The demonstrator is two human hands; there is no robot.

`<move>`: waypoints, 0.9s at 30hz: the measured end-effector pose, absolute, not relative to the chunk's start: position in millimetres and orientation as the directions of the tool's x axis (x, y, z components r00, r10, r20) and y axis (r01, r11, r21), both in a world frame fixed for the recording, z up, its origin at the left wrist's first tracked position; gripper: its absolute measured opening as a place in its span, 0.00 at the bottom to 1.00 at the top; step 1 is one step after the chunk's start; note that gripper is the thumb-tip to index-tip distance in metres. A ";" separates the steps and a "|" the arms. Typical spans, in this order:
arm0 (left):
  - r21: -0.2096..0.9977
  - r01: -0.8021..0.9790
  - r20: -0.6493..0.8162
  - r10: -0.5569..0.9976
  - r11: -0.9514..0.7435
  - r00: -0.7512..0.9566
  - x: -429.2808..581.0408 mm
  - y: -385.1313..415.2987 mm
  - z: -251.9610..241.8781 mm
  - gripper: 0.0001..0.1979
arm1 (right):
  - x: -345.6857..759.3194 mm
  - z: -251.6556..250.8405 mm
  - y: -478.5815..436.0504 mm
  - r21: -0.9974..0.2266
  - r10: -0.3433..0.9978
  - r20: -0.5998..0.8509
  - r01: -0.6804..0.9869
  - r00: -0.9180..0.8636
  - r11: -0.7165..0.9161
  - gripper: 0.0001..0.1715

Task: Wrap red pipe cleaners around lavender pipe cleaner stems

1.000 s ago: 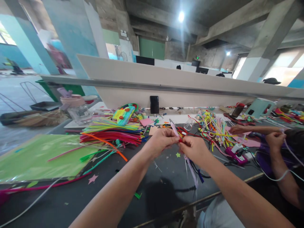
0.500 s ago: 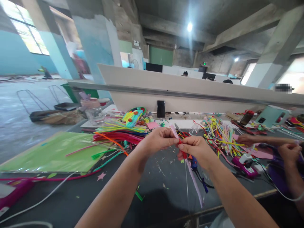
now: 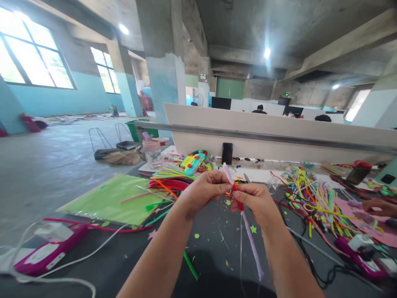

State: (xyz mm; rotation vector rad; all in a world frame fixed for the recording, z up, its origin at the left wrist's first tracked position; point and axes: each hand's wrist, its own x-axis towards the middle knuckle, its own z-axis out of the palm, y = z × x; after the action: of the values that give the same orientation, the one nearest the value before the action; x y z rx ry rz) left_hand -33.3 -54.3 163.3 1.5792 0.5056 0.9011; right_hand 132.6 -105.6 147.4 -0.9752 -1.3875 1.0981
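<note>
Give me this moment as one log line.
left hand: at red piece | right hand: pinching red piece | lilac stem: jutting above, trailing below

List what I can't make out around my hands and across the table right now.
All in the head view:
- How the red piece joins the lilac stem: covered by the fingers of the left hand and right hand.
- Another person's hand: the arm beyond is cut off by the right edge.
- The teal appliance: cut off by the right edge.
- Label print on the left power strip: too small and blurred.
</note>
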 end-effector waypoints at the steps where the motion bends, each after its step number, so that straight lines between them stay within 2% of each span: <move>1: 0.959 -0.188 0.281 0.754 -0.210 0.594 -31.8 -54.1 162.8 0.09 | 133.2 149.1 -104.3 -0.971 0.966 0.240 0.000 -0.097 0.241 0.12; 4: 0.948 -0.244 0.309 0.766 -0.203 0.563 -27.3 -53.2 161.5 0.09 | 134.9 152.9 -100.7 -0.969 0.967 0.240 0.039 -0.087 0.244 0.12; 11: 0.953 -0.214 0.299 0.787 -0.215 0.540 -18.2 -47.2 157.4 0.09 | 139.9 152.9 -95.4 -0.952 0.961 0.269 0.133 -0.055 0.274 0.13; 15: 0.954 -0.168 0.301 0.806 -0.250 0.510 -13.7 -45.8 156.9 0.11 | 143.4 151.0 -92.4 -0.907 0.947 0.321 0.279 -0.024 0.315 0.12; 21: 0.948 -0.007 0.292 0.859 -0.319 0.421 -11.1 -43.0 155.6 0.13 | 142.4 137.6 -85.8 -0.654 0.803 0.596 0.583 0.005 0.482 0.11; 27: 0.939 0.031 0.312 0.886 -0.343 0.345 -8.1 -39.6 152.5 0.13 | 137.5 129.6 -80.4 -0.404 0.708 0.705 0.798 -0.040 0.447 0.13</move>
State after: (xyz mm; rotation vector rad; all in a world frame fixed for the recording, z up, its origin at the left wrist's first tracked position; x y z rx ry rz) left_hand -8.1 -39.6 152.5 1.6643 0.8325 1.1347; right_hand 137.5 -80.4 129.6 -1.2917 -1.7753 -0.1226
